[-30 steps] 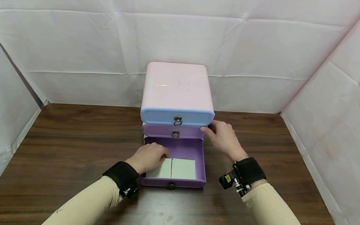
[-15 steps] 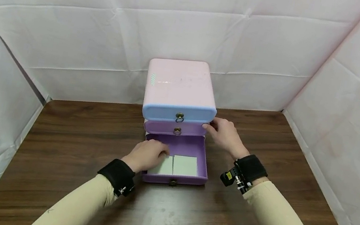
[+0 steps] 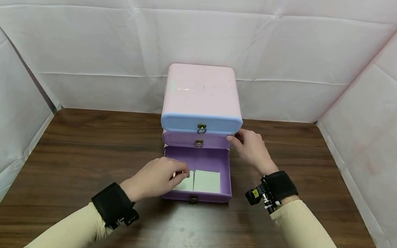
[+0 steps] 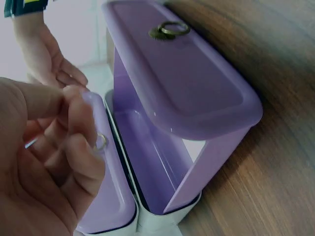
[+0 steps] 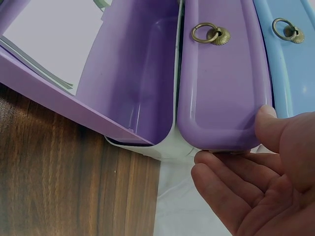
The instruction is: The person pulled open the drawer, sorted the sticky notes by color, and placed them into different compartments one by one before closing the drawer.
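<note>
Open drawer (image 3: 201, 173) (handle toward person)

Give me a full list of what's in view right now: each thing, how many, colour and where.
Cabinet: one, pink top, mid-table by the back wall.
Top drawer: one, blue, closed.
Middle drawer: one, purple, closed.
Bottom drawer: one, purple, pulled out.
Paper pads: two, pale, in the bottom drawer.
Ring pulls: three, brass, one per drawer.
Table: one, dark wood.
Walls: white sheeting, three sides.
Left hand: over the left pad.
Right hand: against the cabinet's right side.

Left hand (image 3: 157, 178) higher above drawer (image 3: 215, 162)
</note>
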